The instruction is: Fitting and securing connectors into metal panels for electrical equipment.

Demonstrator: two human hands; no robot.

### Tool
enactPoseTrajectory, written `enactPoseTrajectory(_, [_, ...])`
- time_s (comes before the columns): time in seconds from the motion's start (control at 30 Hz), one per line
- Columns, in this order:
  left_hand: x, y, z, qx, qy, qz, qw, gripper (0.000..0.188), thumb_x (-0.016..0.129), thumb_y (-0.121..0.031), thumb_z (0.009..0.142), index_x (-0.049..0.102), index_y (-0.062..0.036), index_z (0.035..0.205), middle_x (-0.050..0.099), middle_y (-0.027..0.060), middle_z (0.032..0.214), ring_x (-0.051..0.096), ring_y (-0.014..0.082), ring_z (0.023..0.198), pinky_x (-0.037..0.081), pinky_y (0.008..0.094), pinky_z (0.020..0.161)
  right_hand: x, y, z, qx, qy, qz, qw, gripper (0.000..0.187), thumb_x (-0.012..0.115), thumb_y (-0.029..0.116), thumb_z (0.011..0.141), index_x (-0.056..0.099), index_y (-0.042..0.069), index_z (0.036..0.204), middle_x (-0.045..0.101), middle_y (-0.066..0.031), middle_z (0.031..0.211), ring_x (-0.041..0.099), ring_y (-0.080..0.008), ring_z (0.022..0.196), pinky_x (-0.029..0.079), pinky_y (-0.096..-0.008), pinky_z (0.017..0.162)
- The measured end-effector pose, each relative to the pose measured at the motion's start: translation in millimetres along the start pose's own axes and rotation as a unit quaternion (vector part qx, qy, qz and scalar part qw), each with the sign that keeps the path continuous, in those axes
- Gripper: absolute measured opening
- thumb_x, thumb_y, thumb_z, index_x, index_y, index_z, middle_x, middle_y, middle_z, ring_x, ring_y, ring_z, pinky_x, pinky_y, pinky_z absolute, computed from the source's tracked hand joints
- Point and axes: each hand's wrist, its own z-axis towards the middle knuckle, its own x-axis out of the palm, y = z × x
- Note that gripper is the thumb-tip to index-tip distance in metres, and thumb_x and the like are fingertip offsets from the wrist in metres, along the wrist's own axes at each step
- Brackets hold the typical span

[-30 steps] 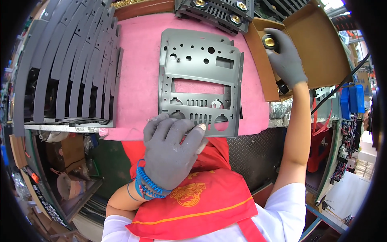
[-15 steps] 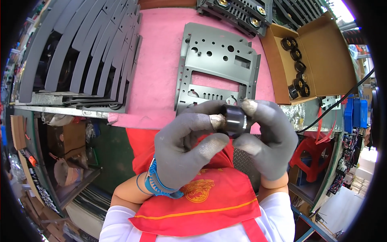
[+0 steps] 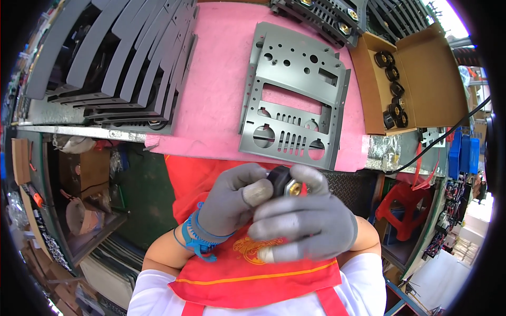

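Note:
My left hand (image 3: 234, 197) pinches a black round fitting (image 3: 278, 180) between thumb and fingers, just in front of the bench edge. Its right-hand face shows a silver hex nut with a brass centre. My right hand (image 3: 313, 221) closes on that nut side; one finger lies along the nut, while the lower fingers are smeared by motion. Both hands wear grey gloves with worn fingertips. Beyond them, a grey sheet-metal panel (image 3: 287, 73) with round holes, slots and a rectangular cutout lies on the pink mat (image 3: 216, 79).
Grey metal panels (image 3: 118, 63) stand stacked at the left. An open cardboard box (image 3: 366, 89) at the right holds several black fittings. More panels with brass-centred fittings (image 3: 327, 18) sit at the back. A black cable (image 3: 443, 138) crosses the bench's right side.
Both hands have drawn down toward my apron with the fitting. It has turned so the nut and brass face show. The panel's lower part, earlier behind the hands, is now uncovered.

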Motion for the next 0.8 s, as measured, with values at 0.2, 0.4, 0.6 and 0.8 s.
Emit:
enactPoseTrajectory(0.2, [-8.5,4.1,5.0,0.002,0.093,-0.005,0.996,0.031,0.067,-0.021,0.091,0.057,-0.0018,0.113,0.062,0.0126,0.114,0.063,0.0186,0.1,0.053,0.034,0.084,-21.3,-13.8,-2.8,0.081,-0.128,-0.111,0.982,0.02,0.073,0.011,0.078,0.068,0.012,0.097,0.065,-0.014,0.112,0.063,-0.0307,0.097,0.047,-0.0443,0.084])
enactPoseTrajectory(0.4, [-10.8,5.6,9.1,0.024,0.129,-0.04,0.991,0.032,0.065,-0.025,0.093,0.056,0.0011,0.108,0.061,0.0167,0.115,0.063,0.0238,0.102,0.052,0.0385,0.088,-30.2,-12.9,-10.0,0.095,-0.11,-0.135,0.98,0.038,0.083,0.023,0.067,0.064,0.014,0.099,0.064,-0.0062,0.107,0.062,-0.0258,0.094,0.046,-0.0373,0.081])
enactPoseTrajectory(0.6, [-7.2,11.0,11.4,-0.059,0.05,-0.061,0.995,0.034,0.058,-0.025,0.098,0.052,0.0015,0.117,0.059,0.0148,0.119,0.06,0.0231,0.108,0.049,0.0408,0.095,-8.7,-14.6,-16.2,0.113,-0.105,-0.197,0.968,0.042,0.085,0.024,0.061,0.061,0.014,0.093,0.065,-0.0054,0.104,0.063,-0.0238,0.092,0.047,-0.039,0.084])
enactPoseTrajectory(0.8, [-30.0,27.3,17.1,-0.037,0.084,-0.085,0.992,0.038,0.056,-0.028,0.098,0.051,0.0023,0.121,0.06,0.0132,0.116,0.06,0.0226,0.106,0.05,0.0402,0.093,-22.2,-9.0,-13.2,0.128,-0.092,-0.186,0.97,0.038,0.084,0.021,0.064,0.058,0.011,0.091,0.065,-0.0109,0.109,0.064,-0.0317,0.092,0.049,-0.0412,0.083])
